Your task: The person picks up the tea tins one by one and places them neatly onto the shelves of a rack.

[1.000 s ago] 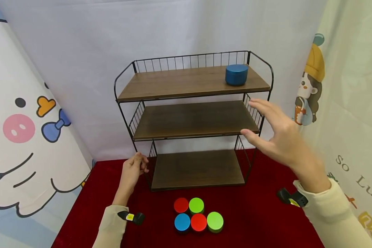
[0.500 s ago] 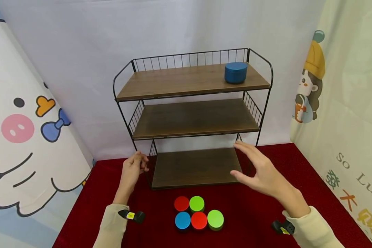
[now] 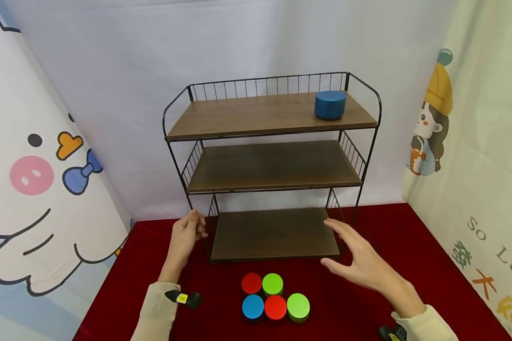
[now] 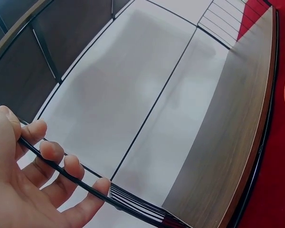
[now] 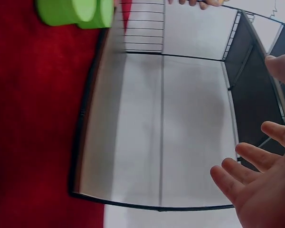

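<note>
A three-tier shelf rack point(image 3: 275, 163) with brown boards and a black wire frame stands on the table. My left hand point(image 3: 185, 237) grips its left front post point(image 4: 73, 178), fingers curled around the thin black rod in the left wrist view. At the rack's lower right, my right hand point(image 3: 364, 265) hovers over the cloth with fingers and thumb spread, holding nothing. A round blue tin point(image 3: 330, 105) sits on the right part of the top board. In front of the rack lie red tins point(image 3: 275, 307), green tins point(image 3: 298, 306) and another blue tin point(image 3: 253, 307), grouped close together.
Dark red cloth point(image 3: 345, 312) covers the table. A pale curtain point(image 3: 256, 38) hangs behind the rack. Printed cartoon curtains point(image 3: 473, 180) close in the left and right sides.
My right hand has come down from beside the middle board to near the bottom board, fingers still spread. My left hand keeps its grip on the post. The head view has shifted slightly.
</note>
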A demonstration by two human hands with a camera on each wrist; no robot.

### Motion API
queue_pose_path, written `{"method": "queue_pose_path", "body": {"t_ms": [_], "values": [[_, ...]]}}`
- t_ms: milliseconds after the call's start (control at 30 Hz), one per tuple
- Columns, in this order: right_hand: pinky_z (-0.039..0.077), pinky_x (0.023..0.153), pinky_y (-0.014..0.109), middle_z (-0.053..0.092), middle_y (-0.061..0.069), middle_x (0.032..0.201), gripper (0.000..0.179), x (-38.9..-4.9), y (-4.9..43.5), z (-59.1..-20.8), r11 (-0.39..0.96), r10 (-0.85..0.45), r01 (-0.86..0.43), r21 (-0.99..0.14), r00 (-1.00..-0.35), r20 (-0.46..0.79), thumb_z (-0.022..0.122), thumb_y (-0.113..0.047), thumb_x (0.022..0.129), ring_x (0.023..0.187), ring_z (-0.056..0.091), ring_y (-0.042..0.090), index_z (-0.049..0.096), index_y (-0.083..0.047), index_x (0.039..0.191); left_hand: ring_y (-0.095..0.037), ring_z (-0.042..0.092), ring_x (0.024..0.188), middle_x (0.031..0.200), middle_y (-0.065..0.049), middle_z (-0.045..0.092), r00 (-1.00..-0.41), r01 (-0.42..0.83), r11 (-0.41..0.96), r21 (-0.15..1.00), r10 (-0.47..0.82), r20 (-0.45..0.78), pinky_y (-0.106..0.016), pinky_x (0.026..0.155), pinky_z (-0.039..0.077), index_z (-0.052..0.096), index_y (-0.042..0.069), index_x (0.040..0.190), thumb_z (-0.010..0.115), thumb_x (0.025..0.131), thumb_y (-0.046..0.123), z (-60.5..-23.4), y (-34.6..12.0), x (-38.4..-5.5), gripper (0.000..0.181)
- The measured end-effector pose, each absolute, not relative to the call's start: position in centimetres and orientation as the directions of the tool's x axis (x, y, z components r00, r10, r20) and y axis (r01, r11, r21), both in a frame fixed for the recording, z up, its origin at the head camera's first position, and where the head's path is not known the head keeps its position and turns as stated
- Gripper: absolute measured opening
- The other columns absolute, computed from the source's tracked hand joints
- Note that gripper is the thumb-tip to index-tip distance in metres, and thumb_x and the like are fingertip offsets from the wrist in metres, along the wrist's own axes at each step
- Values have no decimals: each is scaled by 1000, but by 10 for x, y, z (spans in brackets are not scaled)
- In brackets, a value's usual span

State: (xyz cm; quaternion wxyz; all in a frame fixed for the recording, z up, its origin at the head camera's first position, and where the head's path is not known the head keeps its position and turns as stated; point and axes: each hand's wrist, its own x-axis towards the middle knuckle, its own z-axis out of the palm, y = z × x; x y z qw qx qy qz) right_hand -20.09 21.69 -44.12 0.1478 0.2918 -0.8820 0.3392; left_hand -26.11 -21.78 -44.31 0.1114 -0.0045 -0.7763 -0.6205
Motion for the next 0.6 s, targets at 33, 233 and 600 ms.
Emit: {"method": "queue_pose_path", "body": {"t_ms": [33, 233, 600], "values": [[49, 102, 62, 42, 12, 159, 85, -200, 217, -445, 601, -416, -609, -518, -791, 448, 83, -26, 88, 141, 47, 34, 37, -19, 159, -17, 61, 69, 76, -6, 50, -975, 142, 227, 963, -134, 176, -32, 72, 61, 58, -5, 94, 38, 112, 45, -443, -217, -261, 57], [51, 103, 58, 43, 9, 159, 85, -192, 214, -467, 602, -420, -583, -545, -812, 405, 83, -31, 89, 141, 47, 31, 35, -21, 159, -18, 60, 70, 77, -6, 50, -977, 131, 219, 967, -135, 163, -29, 71, 60, 56, -4, 91, 38, 111, 44, -443, -217, -260, 55], [49, 102, 62, 40, 12, 161, 85, -180, 206, -502, 568, -423, -518, -640, -850, 312, 82, -33, 89, 143, 46, 38, 33, -27, 159, -18, 59, 70, 79, -6, 50, -979, 133, 221, 966, -122, 163, -39, 74, 61, 55, -1, 88, 38, 110, 49, -442, -218, -260, 57]]}}
